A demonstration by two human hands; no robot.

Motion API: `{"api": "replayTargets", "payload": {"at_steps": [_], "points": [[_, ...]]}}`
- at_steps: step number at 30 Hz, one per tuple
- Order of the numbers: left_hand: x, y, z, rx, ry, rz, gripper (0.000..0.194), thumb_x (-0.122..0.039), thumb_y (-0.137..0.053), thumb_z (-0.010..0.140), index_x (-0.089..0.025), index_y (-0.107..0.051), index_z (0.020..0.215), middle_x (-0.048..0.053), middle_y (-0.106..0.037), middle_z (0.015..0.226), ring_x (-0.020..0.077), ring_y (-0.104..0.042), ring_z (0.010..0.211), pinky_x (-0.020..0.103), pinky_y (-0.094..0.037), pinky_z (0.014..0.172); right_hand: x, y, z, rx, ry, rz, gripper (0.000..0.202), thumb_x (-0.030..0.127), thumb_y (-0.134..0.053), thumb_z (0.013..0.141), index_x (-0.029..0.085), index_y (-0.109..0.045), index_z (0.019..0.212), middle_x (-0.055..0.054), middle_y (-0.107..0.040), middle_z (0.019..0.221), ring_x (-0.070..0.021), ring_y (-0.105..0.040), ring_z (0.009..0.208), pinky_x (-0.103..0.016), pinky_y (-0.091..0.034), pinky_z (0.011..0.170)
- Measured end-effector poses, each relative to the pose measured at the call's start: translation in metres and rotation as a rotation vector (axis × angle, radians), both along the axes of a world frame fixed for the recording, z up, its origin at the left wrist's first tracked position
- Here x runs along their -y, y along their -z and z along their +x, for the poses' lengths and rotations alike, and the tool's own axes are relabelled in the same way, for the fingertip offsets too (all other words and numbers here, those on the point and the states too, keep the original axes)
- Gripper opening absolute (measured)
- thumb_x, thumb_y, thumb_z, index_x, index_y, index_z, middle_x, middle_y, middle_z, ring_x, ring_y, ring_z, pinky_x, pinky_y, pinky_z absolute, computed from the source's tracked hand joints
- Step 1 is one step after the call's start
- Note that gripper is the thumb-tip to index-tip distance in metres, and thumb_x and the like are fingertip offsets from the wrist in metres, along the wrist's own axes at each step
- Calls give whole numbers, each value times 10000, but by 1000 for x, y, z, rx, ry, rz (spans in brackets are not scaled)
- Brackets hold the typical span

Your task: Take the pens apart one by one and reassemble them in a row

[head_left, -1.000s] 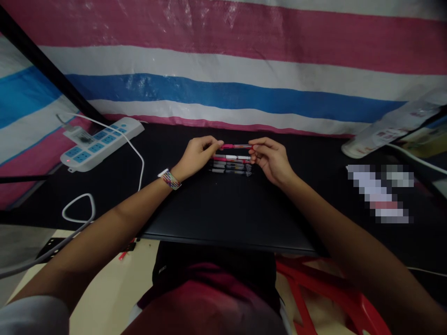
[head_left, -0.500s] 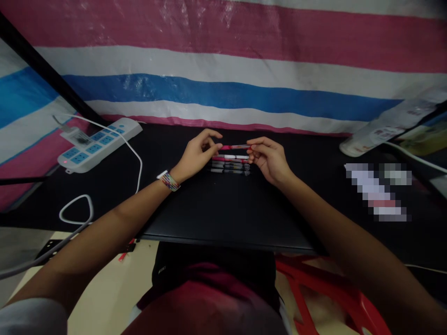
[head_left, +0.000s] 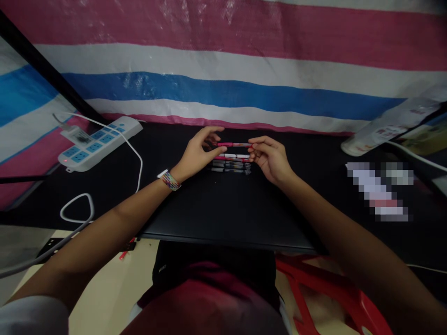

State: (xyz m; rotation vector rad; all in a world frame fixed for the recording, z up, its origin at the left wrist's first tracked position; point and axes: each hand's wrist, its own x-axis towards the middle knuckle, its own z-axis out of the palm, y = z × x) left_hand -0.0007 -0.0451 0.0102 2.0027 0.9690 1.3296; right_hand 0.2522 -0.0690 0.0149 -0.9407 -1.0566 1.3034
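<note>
My right hand [head_left: 269, 156] pinches the right end of a red pen [head_left: 233, 144], which lies level above a row of other pens. My left hand [head_left: 200, 151] is at the pen's left end, thumb and fingers apart, with the fingertips partly behind it. Just below the red pen lies a white pen [head_left: 236, 156], and a pink-red one shows close against it. Nearer me, several clear pens with dark parts [head_left: 232, 170] lie side by side on the black table [head_left: 226, 204].
A white power strip [head_left: 101, 144] with a plugged-in charger and white cable [head_left: 141, 163] stands at the left. At the right are a plastic bottle [head_left: 363, 139] and a blurred-out item [head_left: 377, 190]. A striped sheet [head_left: 223, 93] hangs behind the table. A red stool [head_left: 328, 284] is below.
My left thumb and fingers have spread apart from the red pen's left end, which now shows further left. My right hand stays on its right end.
</note>
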Motion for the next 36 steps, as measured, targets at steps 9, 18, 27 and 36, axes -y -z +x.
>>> {"api": "replayTargets", "payload": {"at_steps": [9, 18, 27, 36], "points": [[0, -1, 2, -40, 40, -91, 243, -413, -858, 924, -207, -744, 864, 18, -731, 816, 151, -633, 731, 296, -496, 694, 1, 1, 1, 50, -14, 21, 92, 217, -796, 817, 237, -799, 906, -28, -674, 776, -162, -599, 660, -370, -566, 682], [1, -2, 0, -70, 47, -132, 293, -448, -759, 1010, -195, -793, 866, 35, -748, 827, 159, -646, 753, 311, -494, 724, 3, -2, -2, 0, 7, 28, 112, 200, -790, 767, 237, -828, 866, -22, -708, 740, -146, -592, 636, -339, -550, 665], [3, -3, 2, -20, 38, -132, 221, -414, -794, 974, -202, -836, 1025, 65, -825, 963, 194, -725, 865, 339, -553, 810, 3, -1, -1, 36, -9, 41, 106, 219, -794, 811, 252, -818, 909, -26, -709, 785, -161, -603, 672, -375, -576, 716], [7, -10, 1, -46, -1, 64, 92, -291, -850, 919, -215, -801, 936, 56, -811, 995, 207, -727, 925, 340, -565, 815, 4, -1, -3, 55, -24, 21, 117, 235, -808, 782, 244, -808, 899, -36, -703, 797, -165, -587, 668, -377, -546, 685]]}}
